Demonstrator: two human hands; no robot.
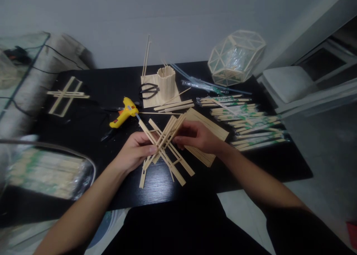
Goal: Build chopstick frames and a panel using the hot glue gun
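Note:
A frame of pale wooden sticks (pixel 170 154), crossed in X shapes with short cross-pieces, is held above the front of the black table. My left hand (pixel 136 150) is closed on its left side, the thumb lying across the sticks near the crossing. My right hand (pixel 196 136) is closed at its upper right arm, with fingers curled against the sticks; the fingertips are partly hidden. Just beyond my left hand lies a yellow glue gun (pixel 124 112), its glue stick pointing towards the frame. A flat panel of sticks (pixel 209 130) rests on the table beneath my right hand.
Behind stand a stick-walled cup (pixel 166 84) on a square mat and black-handled scissors (pixel 148 91). Wrapped chopsticks (pixel 245 121) lie to the right, below a faceted stick ball (pixel 237 57). Leftward are another crossed stick frame (pixel 67 95) and a large chopstick pack (pixel 47 173).

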